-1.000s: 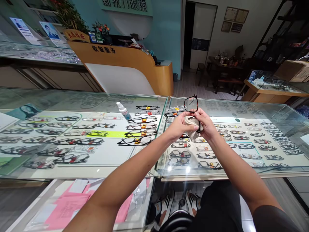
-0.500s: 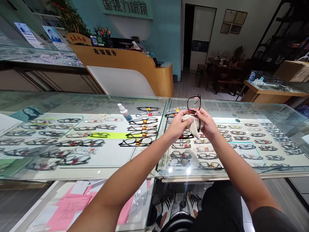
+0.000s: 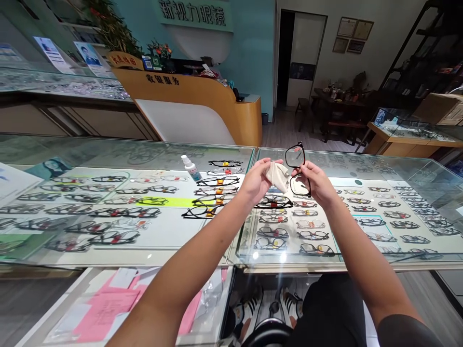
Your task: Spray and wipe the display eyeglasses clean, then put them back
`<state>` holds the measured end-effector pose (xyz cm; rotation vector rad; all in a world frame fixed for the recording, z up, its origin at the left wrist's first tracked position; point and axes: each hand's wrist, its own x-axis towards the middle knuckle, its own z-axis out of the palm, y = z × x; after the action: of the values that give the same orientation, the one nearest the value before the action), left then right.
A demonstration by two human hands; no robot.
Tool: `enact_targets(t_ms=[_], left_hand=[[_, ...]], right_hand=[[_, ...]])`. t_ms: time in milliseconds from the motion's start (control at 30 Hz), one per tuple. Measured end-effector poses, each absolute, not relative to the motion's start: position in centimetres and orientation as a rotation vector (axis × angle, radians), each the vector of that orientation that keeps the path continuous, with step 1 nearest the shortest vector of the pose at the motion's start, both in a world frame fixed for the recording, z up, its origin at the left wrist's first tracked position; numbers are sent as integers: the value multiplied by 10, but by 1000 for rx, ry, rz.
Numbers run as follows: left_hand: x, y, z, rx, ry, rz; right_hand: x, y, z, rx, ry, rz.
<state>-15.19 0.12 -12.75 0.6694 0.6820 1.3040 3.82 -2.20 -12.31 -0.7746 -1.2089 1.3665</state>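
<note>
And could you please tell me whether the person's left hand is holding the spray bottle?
No, the left hand holds a pale cloth, while the spray bottle is on the glass counter.

Both arms are held out ahead, the left forearm [image 3: 202, 246] being slanted up and inward from the lower left and the right forearm [image 3: 356, 246] being slanted up and inward from the lower right. The left hand [image 3: 256, 180] and the right hand [image 3: 320, 183] are raised to about the same height and kept near each other, not touching. Each wrist is carried roughly in line with its forearm, and in each hand the thumb and fingers are drawn together in a light pinch
</note>
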Motion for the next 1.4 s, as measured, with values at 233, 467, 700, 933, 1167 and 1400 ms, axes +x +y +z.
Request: enact_targets(t_ms=[233,467,700,933,1167,1400], left_hand=[[-157,1,-125,599,597,1236],[-155,-1,-123,605,683,1249],[-156,-5,-114,534,608,1231],[-159,0,-119,568,488,1226],[-160,6,-132,737,547,1230],[-155,7,-143,948,733,1272]], right_hand=[[34,-20,-129,-883,-1337,1331],[35,-24,-124,-872,-1389,1308],[31,-24,-126,-842,-1498,1338],[27,-22,-132,-879,-1565,1318],[20,-24,-136,-814,-1555,1345],[20,-26,-134,-839,-1471,1276]])
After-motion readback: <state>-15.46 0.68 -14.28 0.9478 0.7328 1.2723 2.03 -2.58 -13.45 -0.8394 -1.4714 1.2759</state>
